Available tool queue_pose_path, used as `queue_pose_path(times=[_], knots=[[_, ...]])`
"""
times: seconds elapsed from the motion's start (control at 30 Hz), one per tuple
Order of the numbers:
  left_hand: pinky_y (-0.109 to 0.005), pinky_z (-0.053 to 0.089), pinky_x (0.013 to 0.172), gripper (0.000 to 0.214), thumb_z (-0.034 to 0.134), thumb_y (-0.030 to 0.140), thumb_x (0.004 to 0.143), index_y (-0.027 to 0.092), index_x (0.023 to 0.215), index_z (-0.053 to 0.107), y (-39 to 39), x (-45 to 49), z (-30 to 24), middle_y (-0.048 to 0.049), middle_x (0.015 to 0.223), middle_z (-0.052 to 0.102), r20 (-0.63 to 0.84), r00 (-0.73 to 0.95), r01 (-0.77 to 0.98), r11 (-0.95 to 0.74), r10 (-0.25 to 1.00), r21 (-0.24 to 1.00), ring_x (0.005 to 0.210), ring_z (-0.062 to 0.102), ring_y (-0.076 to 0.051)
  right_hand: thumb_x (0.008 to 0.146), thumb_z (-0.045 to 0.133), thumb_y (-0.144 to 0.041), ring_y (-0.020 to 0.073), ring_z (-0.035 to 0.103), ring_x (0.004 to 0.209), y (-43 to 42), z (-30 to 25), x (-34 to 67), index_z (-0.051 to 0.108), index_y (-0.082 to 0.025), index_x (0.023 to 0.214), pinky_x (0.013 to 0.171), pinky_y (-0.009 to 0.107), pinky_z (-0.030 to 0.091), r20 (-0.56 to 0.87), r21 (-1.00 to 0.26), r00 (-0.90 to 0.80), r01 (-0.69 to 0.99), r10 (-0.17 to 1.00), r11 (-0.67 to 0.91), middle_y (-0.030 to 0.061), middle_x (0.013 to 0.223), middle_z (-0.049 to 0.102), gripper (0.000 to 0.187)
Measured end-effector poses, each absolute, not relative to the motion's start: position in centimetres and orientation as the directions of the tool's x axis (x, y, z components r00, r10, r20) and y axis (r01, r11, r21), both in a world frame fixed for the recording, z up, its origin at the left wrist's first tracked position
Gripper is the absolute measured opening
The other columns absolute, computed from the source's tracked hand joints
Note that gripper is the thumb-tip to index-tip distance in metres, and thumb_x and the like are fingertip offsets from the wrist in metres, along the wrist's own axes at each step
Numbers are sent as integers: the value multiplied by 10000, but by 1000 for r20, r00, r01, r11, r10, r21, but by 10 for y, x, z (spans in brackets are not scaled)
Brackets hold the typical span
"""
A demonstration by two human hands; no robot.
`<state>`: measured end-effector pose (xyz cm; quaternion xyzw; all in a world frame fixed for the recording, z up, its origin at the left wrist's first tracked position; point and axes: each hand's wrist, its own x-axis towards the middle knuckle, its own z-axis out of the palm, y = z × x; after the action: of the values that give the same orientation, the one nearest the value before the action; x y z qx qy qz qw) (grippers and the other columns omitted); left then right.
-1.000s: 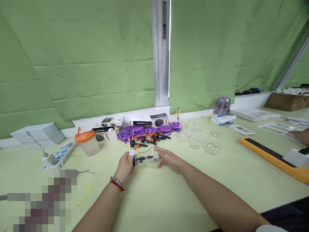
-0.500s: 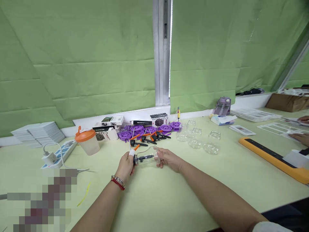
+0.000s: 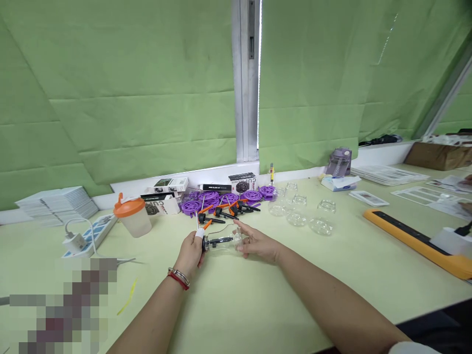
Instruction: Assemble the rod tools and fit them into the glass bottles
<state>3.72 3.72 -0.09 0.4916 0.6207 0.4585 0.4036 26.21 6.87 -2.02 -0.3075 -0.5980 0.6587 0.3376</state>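
Observation:
My left hand (image 3: 190, 253) is closed around the black cap end of a part with an orange lever (image 3: 207, 224) and a black stem. This stem lies inside a clear bottle (image 3: 224, 249), held sideways just above the table. My right hand (image 3: 260, 244) grips the bottle's other end, thumb below and index finger stretched along the top. A white wrap covers my left thumb. Beyond my hands lie several similar black parts with orange levers (image 3: 217, 212), beside purple wheel-shaped pieces (image 3: 210, 197). To the right stand several clear bottles (image 3: 321, 225).
An orange-lidded cup (image 3: 133, 216) stands left, near a power strip (image 3: 92, 235) and stacked white sheets (image 3: 55, 205). Cup holder boxes (image 3: 162, 204) line the back. At right are a yellow-black device (image 3: 409, 238), a tissue pack (image 3: 339, 183) and a purple bottle (image 3: 339, 162).
My right fingers have shifted on the bottle, with the index finger now straighter along its top. At far right, a co-worker's hand has drawn back from the sheets.

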Motion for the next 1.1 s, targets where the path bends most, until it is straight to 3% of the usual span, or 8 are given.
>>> queue_pose_path(times=[0.13, 0.27, 0.33, 0.4, 0.47, 0.53, 0.83, 1.1], knots=[[-204, 225, 261, 356, 367, 553, 833, 210, 757, 426, 37, 38, 0, 54, 520, 482, -39, -170, 236, 79, 985, 969, 287, 328, -78, 751, 644, -519, 94, 576, 535, 72, -21, 258, 500, -186, 1237, 411, 191, 393, -76, -993, -589, -25, 805, -112, 51, 865, 621, 606], [-204, 219, 256, 372, 379, 565, 822, 205, 746, 435, 36, 37, 1, 60, 492, 468, -67, -172, 203, 102, 983, 974, 279, 312, -77, 809, 403, -691, 72, 440, 376, 73, -21, 253, 621, -93, 852, 326, 183, 278, -115, -992, -543, 109, 832, -66, 4, 526, 523, 638], [-205, 230, 256, 366, 388, 555, 822, 202, 741, 438, 37, 36, 2, 58, 497, 474, -69, -176, 189, 102, 982, 977, 281, 314, -76, 808, 421, -681, 77, 464, 437, 72, -21, 253, 629, -95, 939, 348, 181, 312, -96, -993, -529, 105, 843, -47, 33, 614, 569, 635], [-205, 243, 257, 360, 393, 547, 823, 200, 740, 439, 38, 35, 1, 54, 503, 480, -67, -186, 176, 100, 980, 979, 288, 319, -75, 775, 571, -595, 94, 538, 617, 70, -21, 256, 533, -170, 1219, 447, 192, 418, -25, -1000, -537, 7, 843, -25, 96, 969, 610, 616], [-204, 249, 257, 352, 394, 542, 824, 201, 745, 436, 39, 34, 1, 51, 507, 483, -69, -199, 157, 102, 977, 982, 296, 324, -76, 692, 733, -444, 110, 552, 803, 69, -22, 259, 344, -308, 1386, 597, 232, 488, 55, -996, -567, -89, 822, 6, 107, 1302, 435, 807], [-203, 249, 255, 343, 385, 534, 829, 204, 750, 430, 39, 35, 0, 50, 509, 487, -72, -204, 141, 103, 976, 985, 298, 322, -76, 630, 798, -331, 110, 538, 864, 70, -22, 260, 285, -378, 1404, 674, 251, 488, 103, -992, -584, -122, 805, 39, 88, 1382, 326, 930], [-207, 252, 259, 368, 357, 548, 833, 205, 721, 429, 37, 39, 1, 46, 495, 490, -104, -207, 161, 138, 973, 977, 282, 317, -74, 752, 656, -478, 92, 564, 561, 70, -20, 253, 429, -217, 1285, 452, 193, 401, -24, -997, -539, -48, 842, -59, 6, 816, 571, 635], [-212, 246, 246, 326, 379, 514, 839, 209, 736, 427, 37, 39, -1, 59, 481, 468, -71, -195, 209, 112, 978, 972, 272, 321, -83, 785, 440, -693, 70, 392, 325, 76, -26, 251, 556, -141, 776, 315, 190, 241, -121, -991, -543, 107, 831, -75, -12, 498, 551, 564]])
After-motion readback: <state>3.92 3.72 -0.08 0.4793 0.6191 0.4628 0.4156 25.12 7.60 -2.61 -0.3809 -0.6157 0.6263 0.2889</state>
